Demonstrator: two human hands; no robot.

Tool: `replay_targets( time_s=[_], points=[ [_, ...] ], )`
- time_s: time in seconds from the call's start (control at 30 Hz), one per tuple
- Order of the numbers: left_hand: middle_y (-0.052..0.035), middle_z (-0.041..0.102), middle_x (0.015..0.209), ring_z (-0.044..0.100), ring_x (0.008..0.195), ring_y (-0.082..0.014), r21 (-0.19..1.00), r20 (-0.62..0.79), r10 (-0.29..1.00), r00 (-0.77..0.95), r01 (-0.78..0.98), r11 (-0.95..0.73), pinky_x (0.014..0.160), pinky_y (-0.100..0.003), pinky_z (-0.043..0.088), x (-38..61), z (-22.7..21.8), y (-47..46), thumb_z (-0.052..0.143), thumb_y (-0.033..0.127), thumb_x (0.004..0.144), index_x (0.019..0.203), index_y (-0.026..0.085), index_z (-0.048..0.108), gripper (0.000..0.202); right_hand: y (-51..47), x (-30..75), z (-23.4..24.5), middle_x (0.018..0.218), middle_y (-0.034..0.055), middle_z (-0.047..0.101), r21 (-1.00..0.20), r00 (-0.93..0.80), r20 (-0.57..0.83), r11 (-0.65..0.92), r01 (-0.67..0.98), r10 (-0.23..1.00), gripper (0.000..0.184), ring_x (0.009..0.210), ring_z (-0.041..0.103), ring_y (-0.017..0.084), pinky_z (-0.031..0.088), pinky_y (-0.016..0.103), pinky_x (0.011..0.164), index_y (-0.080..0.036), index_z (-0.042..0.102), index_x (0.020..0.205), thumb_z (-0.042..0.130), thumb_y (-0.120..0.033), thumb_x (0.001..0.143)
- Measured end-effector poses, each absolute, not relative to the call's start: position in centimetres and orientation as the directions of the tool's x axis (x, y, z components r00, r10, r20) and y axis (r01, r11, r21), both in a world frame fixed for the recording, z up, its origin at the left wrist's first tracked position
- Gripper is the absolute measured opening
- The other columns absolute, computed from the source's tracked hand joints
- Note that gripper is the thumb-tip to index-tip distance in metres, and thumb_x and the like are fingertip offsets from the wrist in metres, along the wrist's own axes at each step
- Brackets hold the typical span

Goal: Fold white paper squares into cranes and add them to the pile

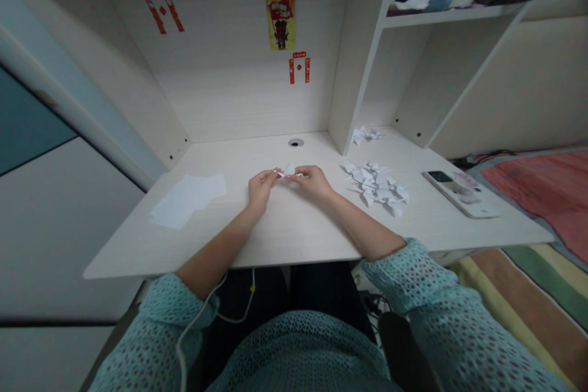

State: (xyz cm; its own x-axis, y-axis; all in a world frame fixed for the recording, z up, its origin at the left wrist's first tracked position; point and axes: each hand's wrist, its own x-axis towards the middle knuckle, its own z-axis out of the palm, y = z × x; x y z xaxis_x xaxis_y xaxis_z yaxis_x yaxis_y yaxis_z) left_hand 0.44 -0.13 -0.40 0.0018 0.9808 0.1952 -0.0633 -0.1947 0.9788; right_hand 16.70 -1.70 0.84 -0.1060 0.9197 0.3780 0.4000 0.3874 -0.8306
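Between my two hands, just above the desk, is a small folded white paper piece (289, 169), with a pointed part sticking up in the middle. My left hand (261, 187) pinches its left end between thumb and fingers. On the other end, my right hand (315, 182) is closed the same way. To the right of my right hand lies a pile of folded white paper pieces (374, 185), pointed like origami cranes. A loose stack of flat white paper sheets (188, 199) is spread out to the left of my left hand.
More folded paper pieces (366, 135) lie in the back right cubby. A smartphone-like white slab (462, 194) rests on the right side of the desk (285, 239). A shelf divider (367, 55) rises behind the pile. A white cable (184, 343) hangs by my left sleeve.
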Motion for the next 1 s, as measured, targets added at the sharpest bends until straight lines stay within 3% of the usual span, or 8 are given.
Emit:
replay_targets(
  time_s=[0.17,0.33,0.47,0.7,0.8,1.0],
  points=[
    [-0.0087,0.070,0.091,0.064,0.083,-0.0172,0.973,0.219,0.976,0.003,-0.079,-0.218,0.073,-0.028,0.049,0.4,-0.5,0.0,0.066,0.044,0.069,0.077,0.016,0.069,0.030,-1.6,16.6,0.6,0.053,-0.0029,0.045,-0.846,-0.096,0.330,0.339,0.412,0.939,0.037,0.053,0.037,0.010,0.024,0.023,0.052,-0.015,0.064,0.062,0.058,-0.051,0.071],
    [-0.0095,0.070,0.092,0.063,0.084,-0.0179,0.966,0.253,0.967,0.027,-0.065,-0.251,0.075,-0.029,0.048,0.7,-0.3,-0.4,0.066,0.043,0.070,0.079,0.015,0.069,0.030,-1.4,16.3,0.1,0.061,-0.0008,0.058,-0.841,-0.039,0.364,0.346,0.415,0.931,0.027,0.061,0.047,0.012,0.033,0.023,0.059,-0.015,0.067,0.066,0.059,-0.041,0.071],
    [-0.0088,0.070,0.097,0.062,0.085,-0.0172,0.973,0.227,0.972,0.067,-0.048,-0.225,0.075,-0.028,0.047,0.8,-0.5,-0.6,0.069,0.040,0.067,0.087,0.016,0.070,0.032,-1.4,16.3,0.0,0.069,0.0023,0.067,-0.874,0.030,0.353,0.318,0.366,0.935,0.029,0.063,0.054,0.014,0.037,0.024,0.061,-0.015,0.069,0.069,0.060,-0.043,0.071],
    [-0.0062,0.069,0.084,0.061,0.080,-0.0161,0.986,0.154,0.986,0.069,-0.081,-0.148,0.073,-0.027,0.046,0.7,-0.6,-0.4,0.071,0.044,0.064,0.080,0.015,0.068,0.033,-1.1,16.3,0.0,0.069,0.0043,0.070,-0.938,-0.092,0.286,0.299,0.174,0.954,0.041,0.067,0.061,0.018,0.042,0.026,0.064,-0.015,0.072,0.069,0.061,-0.055,0.069],
    [-0.0073,0.069,0.085,0.062,0.082,-0.0166,0.986,0.123,0.992,0.036,-0.119,-0.118,0.073,-0.027,0.046,0.6,-0.5,-0.3,0.070,0.046,0.063,0.080,0.015,0.067,0.035,-0.8,16.6,0.1,0.074,0.0059,0.071,-0.942,-0.036,0.301,0.303,0.143,0.953,0.048,0.071,0.063,0.019,0.045,0.028,0.069,-0.014,0.073,0.074,0.052,-0.057,0.076],
    [-0.0096,0.069,0.084,0.062,0.082,-0.0177,0.990,0.139,0.990,0.025,0.001,-0.139,0.063,-0.024,0.045,0.5,-0.4,-0.3,0.065,0.052,0.067,0.081,0.015,0.067,0.039,-0.5,17.4,0.5,0.082,0.0072,0.072,-0.910,0.032,0.394,0.385,0.156,0.919,0.035,0.079,0.066,0.019,0.047,0.028,0.072,-0.017,0.072,0.084,0.061,-0.048,0.073]
  ],
)
